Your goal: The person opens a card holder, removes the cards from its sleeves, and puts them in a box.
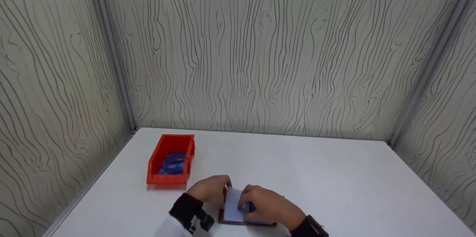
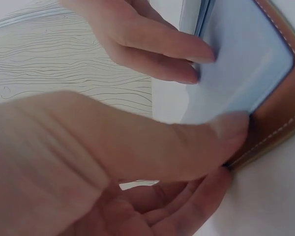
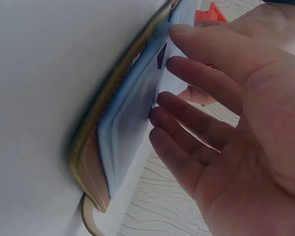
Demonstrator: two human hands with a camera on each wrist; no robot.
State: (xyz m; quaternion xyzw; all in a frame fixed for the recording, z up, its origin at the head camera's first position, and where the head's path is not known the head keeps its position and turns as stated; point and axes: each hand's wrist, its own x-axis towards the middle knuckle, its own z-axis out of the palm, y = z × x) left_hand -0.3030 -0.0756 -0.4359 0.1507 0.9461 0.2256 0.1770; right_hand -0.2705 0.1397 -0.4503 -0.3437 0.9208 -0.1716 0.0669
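Observation:
A brown leather card holder point(image 1: 247, 223) with pale stitching lies unfolded on the white table, its translucent plastic sleeves point(image 1: 233, 207) uppermost. My left hand point(image 1: 212, 189) pinches its left edge; in the left wrist view the thumb point(image 2: 201, 140) presses a sleeve's corner while the other fingers are partly hidden below. From the right, my right hand point(image 1: 266, 205) touches the sleeves with its fingertips. The right wrist view shows that hand's fingers point(image 3: 196, 118) spread and lightly bent against the raised sleeves point(image 3: 132, 123). A strap point(image 3: 90, 216) sticks out from the holder's edge.
An orange-red open-front bin point(image 1: 151, 168) stands to the left, beyond my left hand, with several blue packets point(image 1: 173, 164) inside. The white table point(image 1: 334, 177) meets wood-grain patterned panels point(image 1: 260, 62) at the back and both sides.

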